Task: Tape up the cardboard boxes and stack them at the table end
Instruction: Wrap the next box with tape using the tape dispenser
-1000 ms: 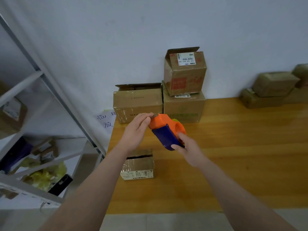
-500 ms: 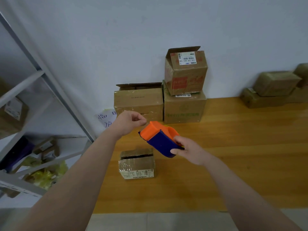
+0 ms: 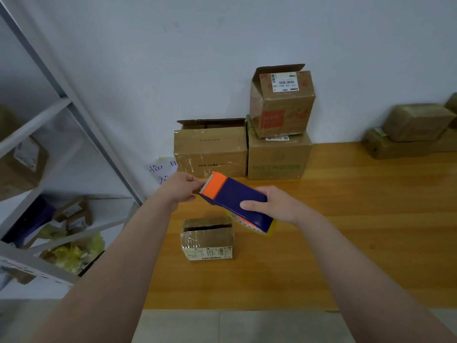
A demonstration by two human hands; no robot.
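An orange and blue tape dispenser (image 3: 235, 199) hangs in the air above the wooden table (image 3: 346, 231). My right hand (image 3: 274, 204) grips its blue body from the right. My left hand (image 3: 180, 189) pinches at its orange toothed end; whether tape is between the fingers is too small to tell. Below them a small cardboard box (image 3: 207, 237) sits on the table with a dark gap between its top flaps. At the wall stand three bigger boxes: a wide one (image 3: 210, 152), a green-printed one (image 3: 279, 158) and an open-flapped one (image 3: 282, 102) stacked on it.
A grey metal shelf rack (image 3: 61, 100) with boxes and bags fills the left side. More wrapped cardboard packages (image 3: 415, 129) lie at the table's far right by the wall. A paper note (image 3: 163, 170) hangs beside the wide box. Tiled floor (image 3: 235, 325) shows below the table's near edge.
My right hand has turned the dispenser so its blue side faces up and the orange end points left. My left hand came back from a loose fist to pinch at that end.
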